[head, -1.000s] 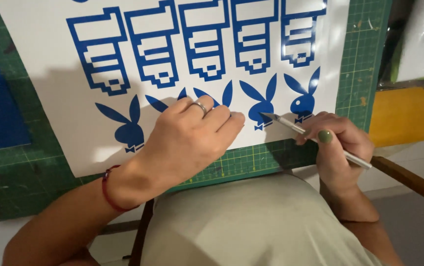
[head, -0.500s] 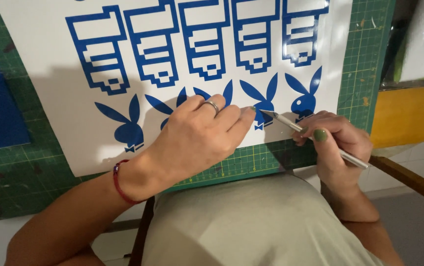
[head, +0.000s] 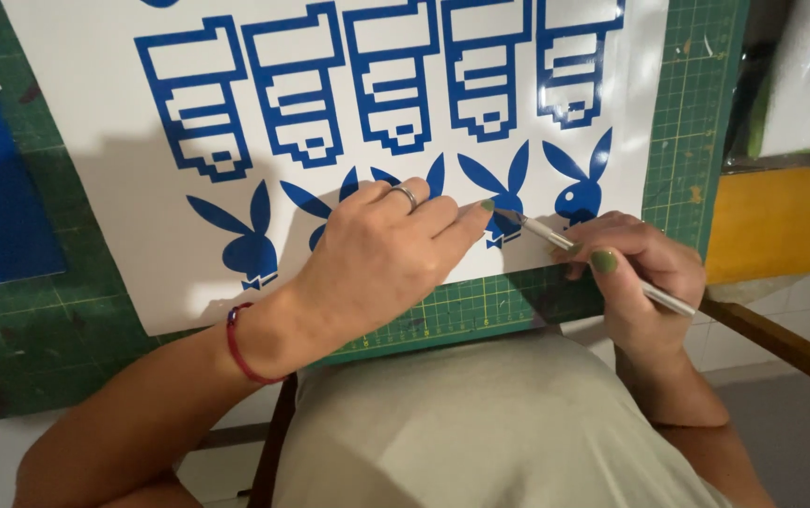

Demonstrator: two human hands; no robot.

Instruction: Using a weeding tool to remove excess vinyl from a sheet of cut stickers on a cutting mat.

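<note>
Right hand (head: 644, 282) is gripping the knife (head: 602, 263) pen-style, fingers closed on it, tip working at a rabbit (head: 503, 202) near the sheet (head: 123, 216) bottom edge. Left hand (head: 381, 259) is lying flat just left of that rabbit, fingers loosely curled, holding nothing, pinning the sheet. Green mat (head: 696, 113) is lying under the sheet; table edge (head: 781, 339) is showing right of it.

Right hand (head: 635, 273) holds craft knife (head: 602, 270), tip at blue rabbit decal (head: 503, 202); left hand (head: 381, 249) presses white sheet (head: 132, 235).
</note>
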